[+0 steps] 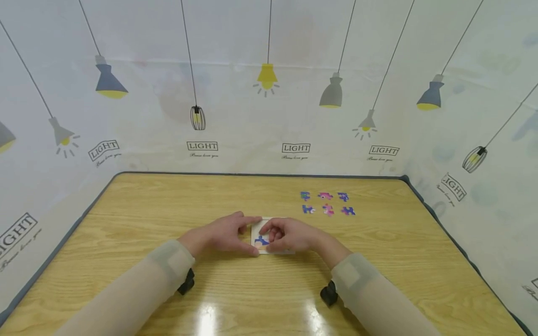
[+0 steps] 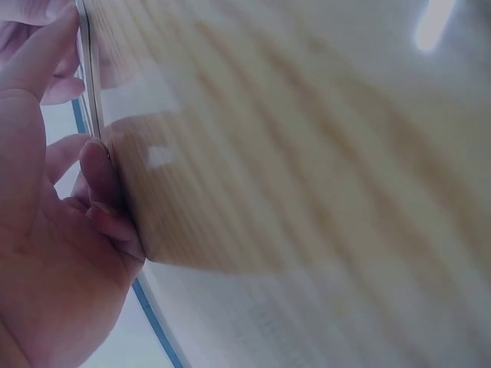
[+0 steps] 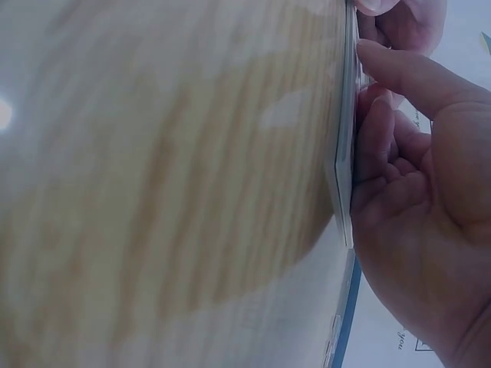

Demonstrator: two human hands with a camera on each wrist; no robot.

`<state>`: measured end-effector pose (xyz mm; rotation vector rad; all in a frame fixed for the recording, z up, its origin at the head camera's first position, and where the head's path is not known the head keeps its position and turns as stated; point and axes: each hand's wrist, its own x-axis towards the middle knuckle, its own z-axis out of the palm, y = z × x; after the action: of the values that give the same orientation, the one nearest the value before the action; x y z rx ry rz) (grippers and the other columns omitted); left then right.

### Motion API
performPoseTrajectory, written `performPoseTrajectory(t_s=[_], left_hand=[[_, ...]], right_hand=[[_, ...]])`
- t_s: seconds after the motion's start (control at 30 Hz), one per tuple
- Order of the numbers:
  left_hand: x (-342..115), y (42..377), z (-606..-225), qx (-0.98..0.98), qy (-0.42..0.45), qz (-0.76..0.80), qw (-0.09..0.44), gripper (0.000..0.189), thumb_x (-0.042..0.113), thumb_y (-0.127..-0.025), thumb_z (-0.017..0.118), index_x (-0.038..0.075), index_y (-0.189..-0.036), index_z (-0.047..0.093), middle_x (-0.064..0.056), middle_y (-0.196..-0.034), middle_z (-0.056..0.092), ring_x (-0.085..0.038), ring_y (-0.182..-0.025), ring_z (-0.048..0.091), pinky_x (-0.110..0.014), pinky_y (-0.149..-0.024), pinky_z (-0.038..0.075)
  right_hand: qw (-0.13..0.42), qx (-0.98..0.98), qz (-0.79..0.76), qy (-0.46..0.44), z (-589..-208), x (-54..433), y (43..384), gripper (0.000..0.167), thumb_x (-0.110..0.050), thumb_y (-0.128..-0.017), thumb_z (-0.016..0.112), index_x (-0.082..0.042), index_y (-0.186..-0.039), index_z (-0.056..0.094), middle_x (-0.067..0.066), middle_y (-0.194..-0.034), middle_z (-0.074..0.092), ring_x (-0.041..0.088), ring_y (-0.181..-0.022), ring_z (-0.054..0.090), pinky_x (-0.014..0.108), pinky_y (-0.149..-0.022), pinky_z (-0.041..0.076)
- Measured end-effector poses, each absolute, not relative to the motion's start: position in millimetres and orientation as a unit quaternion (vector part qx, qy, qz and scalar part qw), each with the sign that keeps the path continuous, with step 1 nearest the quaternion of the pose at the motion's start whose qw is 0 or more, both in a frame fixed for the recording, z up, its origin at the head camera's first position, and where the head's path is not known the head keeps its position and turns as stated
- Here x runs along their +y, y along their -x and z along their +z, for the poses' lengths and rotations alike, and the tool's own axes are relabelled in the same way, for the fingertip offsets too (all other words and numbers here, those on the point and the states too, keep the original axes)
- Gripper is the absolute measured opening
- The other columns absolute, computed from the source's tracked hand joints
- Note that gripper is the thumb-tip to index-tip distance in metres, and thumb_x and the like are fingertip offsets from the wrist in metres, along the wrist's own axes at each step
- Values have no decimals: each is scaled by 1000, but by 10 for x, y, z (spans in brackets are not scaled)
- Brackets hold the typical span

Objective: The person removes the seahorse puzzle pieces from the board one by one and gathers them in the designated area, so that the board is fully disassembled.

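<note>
A small white puzzle board (image 1: 256,227) lies flat on the wooden table in front of me. My left hand (image 1: 229,233) holds its left side, index finger at the far edge and thumb at the near corner. Over the board, my right hand (image 1: 290,233) has its index finger and thumb around a blue puzzle piece (image 1: 261,240) at the board's left part. The other right fingers are curled in and, with the palm, hide the board's right half. Both wrist views catch the board edge-on; in the right one its rim (image 3: 343,153) runs beside the curled fingers.
Several loose blue and pink puzzle pieces (image 1: 328,209) lie in two rows beyond my right hand. The wooden table (image 1: 176,196) has a dark edge and meets white walls (image 1: 235,112) printed with lamps.
</note>
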<state>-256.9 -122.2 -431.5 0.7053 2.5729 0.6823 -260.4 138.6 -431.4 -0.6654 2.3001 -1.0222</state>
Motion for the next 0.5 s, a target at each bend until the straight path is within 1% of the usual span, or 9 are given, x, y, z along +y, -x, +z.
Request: performPoseTrajectory(t_s=[0.33, 0.5], left_hand=[[-1224, 2561, -4293, 916, -251, 245, 195, 96, 58, -89, 87, 28, -169, 45, -5, -113, 53, -21, -101, 52, -39, -86, 43], [-1218, 2565, -4305, 916, -246, 246, 199, 95, 57, -89, 87, 29, -169, 45, -4, -114, 53, -21, -102, 53, -39, -88, 44]], right_hand=[[270, 854, -371, 246, -4286, 1371, 2595, 36, -19, -99, 83, -17, -133, 71, 2, -103, 65, 17, -95, 59, 32, -88, 50], [270, 858, -359, 249, -4272, 1362, 2586, 35, -19, -100, 82, -18, -133, 70, 1, -104, 65, 16, -96, 59, 31, -87, 50]])
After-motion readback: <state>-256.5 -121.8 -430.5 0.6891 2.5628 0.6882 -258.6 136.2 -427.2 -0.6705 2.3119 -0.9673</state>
